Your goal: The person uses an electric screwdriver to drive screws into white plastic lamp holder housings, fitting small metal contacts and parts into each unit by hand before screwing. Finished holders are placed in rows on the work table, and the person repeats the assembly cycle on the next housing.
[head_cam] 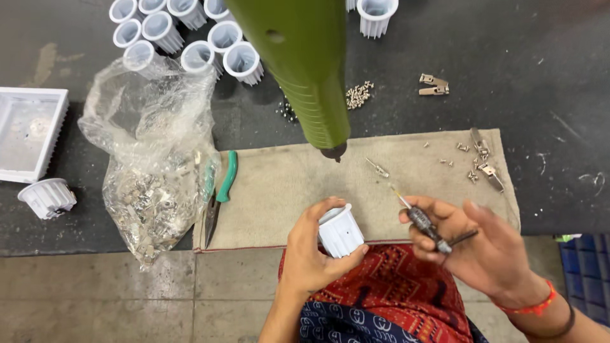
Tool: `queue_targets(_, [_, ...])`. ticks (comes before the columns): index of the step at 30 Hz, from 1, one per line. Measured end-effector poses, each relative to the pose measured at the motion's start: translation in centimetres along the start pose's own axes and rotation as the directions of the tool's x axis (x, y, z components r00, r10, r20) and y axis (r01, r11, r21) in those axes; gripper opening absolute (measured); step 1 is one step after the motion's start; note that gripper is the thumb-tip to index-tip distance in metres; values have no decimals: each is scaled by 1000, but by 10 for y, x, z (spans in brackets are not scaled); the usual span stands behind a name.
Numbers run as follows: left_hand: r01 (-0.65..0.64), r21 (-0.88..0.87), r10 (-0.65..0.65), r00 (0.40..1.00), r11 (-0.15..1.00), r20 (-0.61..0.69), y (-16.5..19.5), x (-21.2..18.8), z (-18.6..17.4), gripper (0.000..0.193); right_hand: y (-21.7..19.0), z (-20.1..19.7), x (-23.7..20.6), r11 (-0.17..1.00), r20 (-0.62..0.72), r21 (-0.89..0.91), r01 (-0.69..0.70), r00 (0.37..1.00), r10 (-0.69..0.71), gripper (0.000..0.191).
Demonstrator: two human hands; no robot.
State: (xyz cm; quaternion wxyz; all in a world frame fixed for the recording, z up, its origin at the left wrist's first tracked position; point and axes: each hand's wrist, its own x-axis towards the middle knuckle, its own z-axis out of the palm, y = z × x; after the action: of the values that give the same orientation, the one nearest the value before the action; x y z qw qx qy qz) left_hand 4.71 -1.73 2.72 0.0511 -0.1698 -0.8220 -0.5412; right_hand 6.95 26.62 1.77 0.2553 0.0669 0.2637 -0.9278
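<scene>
Left hand (311, 251): wrapped around a white ribbed plastic housing (340, 230), at 6 o'clock over the lap. Right hand (473, 244): pinching a small screwdriver (424, 223). Finished-looking housings (190, 38) cluster at 11 o'clock (fitting apparently unfinished); screws (358, 94) lie on the desk (540, 57).

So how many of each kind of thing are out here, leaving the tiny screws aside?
White ribbed plastic cups: 13 in clear view, one in the left hand
Black-handled screwdriver, in the right hand: 1
Green-handled pliers: 1
Clear plastic bag of metal parts: 1
White square tray: 1
Green hanging power tool: 1
Total: 18
</scene>
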Motion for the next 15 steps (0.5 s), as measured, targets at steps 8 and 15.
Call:
queue_targets(8, [-32, 57, 34, 998, 998, -44, 11, -10, -8, 92, 17, 36, -6, -14, 384, -920, 392, 890, -246, 39])
queue_targets(15, [-166, 222, 155, 986, 961, 69, 20, -2, -18, 82, 3, 63, 5, -244, 505, -855, 457, 840, -196, 34])
